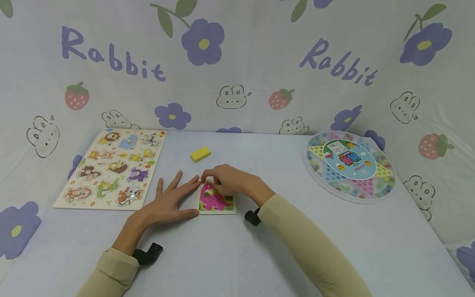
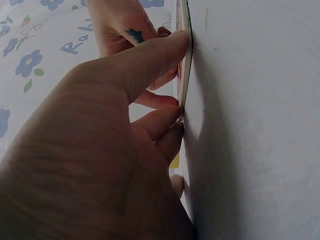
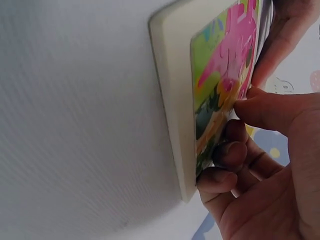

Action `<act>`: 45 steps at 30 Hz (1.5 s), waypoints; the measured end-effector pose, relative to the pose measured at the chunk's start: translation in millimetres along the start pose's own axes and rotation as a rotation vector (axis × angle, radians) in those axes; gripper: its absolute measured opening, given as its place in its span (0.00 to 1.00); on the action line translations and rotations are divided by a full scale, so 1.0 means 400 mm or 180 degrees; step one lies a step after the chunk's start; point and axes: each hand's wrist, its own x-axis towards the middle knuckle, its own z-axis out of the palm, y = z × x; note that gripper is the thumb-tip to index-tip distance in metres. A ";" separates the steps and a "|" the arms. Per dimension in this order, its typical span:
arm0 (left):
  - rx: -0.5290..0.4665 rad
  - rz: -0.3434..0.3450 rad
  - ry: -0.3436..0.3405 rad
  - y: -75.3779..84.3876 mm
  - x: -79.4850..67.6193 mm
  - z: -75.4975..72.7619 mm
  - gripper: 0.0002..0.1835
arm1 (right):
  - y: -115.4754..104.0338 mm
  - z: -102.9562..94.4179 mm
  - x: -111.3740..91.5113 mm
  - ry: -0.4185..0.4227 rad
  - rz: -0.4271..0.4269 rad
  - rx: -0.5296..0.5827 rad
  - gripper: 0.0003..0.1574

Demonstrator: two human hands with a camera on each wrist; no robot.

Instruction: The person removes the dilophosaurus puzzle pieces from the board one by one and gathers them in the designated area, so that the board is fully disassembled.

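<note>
A small jigsaw puzzle [image 1: 217, 204] with a pink dinosaur picture lies in a pale tray in front of me. My left hand [image 1: 168, 206] rests beside it with fingers spread and nearly straight, its thumb and forefinger at the tray's left edge. Over the upper part of the picture bends my right hand [image 1: 230, 180], fingers curled. In the right wrist view its thumb [image 3: 255, 107] touches the picture and other fingertips [image 3: 220, 180] meet the edge. A dark teal patch shows against this hand in the left wrist view. I cannot tell whether it pinches a piece.
Behind the puzzle lies a yellow block [image 1: 201, 154]. An animal puzzle board [image 1: 152, 181] fills the left side of the table. At the back right sits a round, clear-cased board game [image 1: 349, 163]. Patterned cloth [image 1: 256, 62] hangs behind the table.
</note>
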 end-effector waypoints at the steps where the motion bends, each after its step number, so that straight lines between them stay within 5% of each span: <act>1: -0.0002 0.0000 0.0001 0.000 0.000 0.000 0.47 | 0.000 -0.002 0.001 -0.0019 0.0002 -0.0001 0.23; 24: 0.0039 0.0005 0.0022 0.002 -0.003 0.000 0.47 | -0.002 -0.014 0.001 -0.0198 0.0065 0.0245 0.24; 45: 0.0047 -0.0013 0.0019 0.001 -0.002 -0.001 0.47 | 0.004 0.005 -0.007 0.0103 -0.0069 0.0252 0.22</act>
